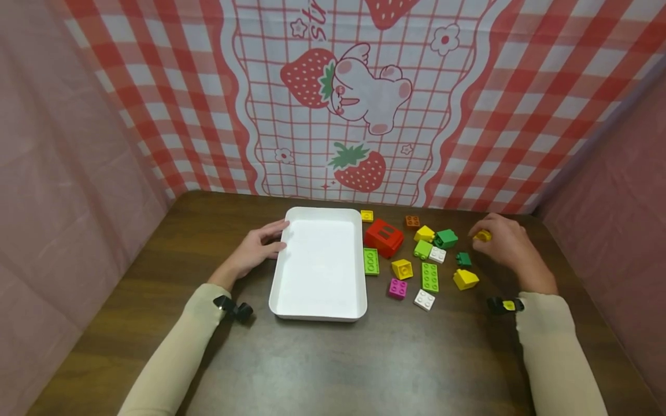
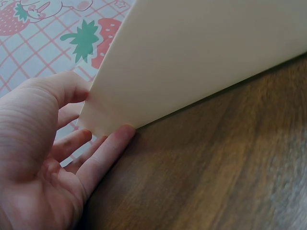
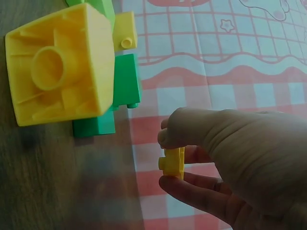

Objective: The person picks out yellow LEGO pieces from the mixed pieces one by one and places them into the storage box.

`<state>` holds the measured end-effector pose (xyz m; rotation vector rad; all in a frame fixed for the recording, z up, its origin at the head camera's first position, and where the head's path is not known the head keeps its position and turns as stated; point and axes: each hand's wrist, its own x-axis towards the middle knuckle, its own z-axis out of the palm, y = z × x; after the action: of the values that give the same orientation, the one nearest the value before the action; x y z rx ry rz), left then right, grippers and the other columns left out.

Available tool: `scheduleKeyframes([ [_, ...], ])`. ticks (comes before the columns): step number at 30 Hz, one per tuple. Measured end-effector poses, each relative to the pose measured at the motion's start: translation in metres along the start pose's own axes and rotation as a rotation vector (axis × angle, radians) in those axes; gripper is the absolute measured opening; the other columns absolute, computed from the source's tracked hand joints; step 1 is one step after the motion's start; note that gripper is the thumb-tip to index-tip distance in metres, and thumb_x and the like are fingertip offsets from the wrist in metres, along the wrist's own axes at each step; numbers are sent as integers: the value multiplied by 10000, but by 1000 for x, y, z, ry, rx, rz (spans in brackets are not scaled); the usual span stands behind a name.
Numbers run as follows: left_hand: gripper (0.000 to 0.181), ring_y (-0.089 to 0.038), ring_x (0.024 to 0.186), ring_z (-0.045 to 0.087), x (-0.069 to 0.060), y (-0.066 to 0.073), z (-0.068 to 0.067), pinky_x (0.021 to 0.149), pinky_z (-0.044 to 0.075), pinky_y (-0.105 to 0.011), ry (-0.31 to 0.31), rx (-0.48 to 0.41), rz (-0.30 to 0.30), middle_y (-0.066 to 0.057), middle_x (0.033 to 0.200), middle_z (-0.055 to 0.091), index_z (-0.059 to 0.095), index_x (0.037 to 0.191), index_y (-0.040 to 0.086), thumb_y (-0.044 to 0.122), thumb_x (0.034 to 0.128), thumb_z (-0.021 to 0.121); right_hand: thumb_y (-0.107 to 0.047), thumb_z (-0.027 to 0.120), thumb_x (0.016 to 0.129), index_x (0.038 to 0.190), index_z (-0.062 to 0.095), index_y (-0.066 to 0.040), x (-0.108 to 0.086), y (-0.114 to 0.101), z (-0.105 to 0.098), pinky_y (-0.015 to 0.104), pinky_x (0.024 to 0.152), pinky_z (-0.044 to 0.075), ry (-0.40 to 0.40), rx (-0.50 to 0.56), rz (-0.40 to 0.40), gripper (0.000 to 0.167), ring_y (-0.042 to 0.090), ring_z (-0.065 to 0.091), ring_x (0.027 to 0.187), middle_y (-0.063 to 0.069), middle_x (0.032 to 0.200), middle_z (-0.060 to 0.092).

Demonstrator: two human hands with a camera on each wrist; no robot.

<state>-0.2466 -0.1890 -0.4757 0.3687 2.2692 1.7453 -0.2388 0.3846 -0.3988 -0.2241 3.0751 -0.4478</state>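
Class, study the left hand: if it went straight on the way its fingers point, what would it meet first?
The left side of the white tray. The left hand seems to be touching it there, though the exact contact is hard to judge.

Soft light falls on the white tray [image 1: 319, 266], whose floor is nearly washed out to plain white; a pale glare spreads over the table [image 1: 312, 370] on the near side of the tray; the pink curtains [image 1: 78, 144] left and right of the tray look dimmer; the left wrist view shows the tray's outer wall [image 2: 206, 52] in dull beige shade; the right wrist view is hazy, low in contrast and soft in detail.
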Motion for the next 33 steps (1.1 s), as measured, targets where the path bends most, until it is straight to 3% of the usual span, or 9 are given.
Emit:
scheduleKeyframes([
  [13,636,-493,1645,431,-1,-1,0,991,688,-278,7,-7,-5,-203,1877,275,442,1711,18,46,1118,670,-100,791,993,1200,796,48,3,-1,4,786,1088,504,1,-22,-26,255,524,603,1138,335,1314,645],
  [25,641,-477,1652,431,0,1,-1,1021,683,-310,6,4,-13,-184,1882,273,445,1715,39,61,1118,677,-84,808,974,1204,781,73,12,-6,-15,775,1070,535,23,-48,-47,280,526,579,1137,353,1309,655],
  [33,644,-476,1652,431,0,-1,0,1022,681,-303,9,7,-11,-182,1882,273,440,1719,47,66,1121,677,-94,800,991,1201,791,66,16,-2,-7,769,1070,532,-29,-40,-33,264,511,591,1120,341,1294,651],
])
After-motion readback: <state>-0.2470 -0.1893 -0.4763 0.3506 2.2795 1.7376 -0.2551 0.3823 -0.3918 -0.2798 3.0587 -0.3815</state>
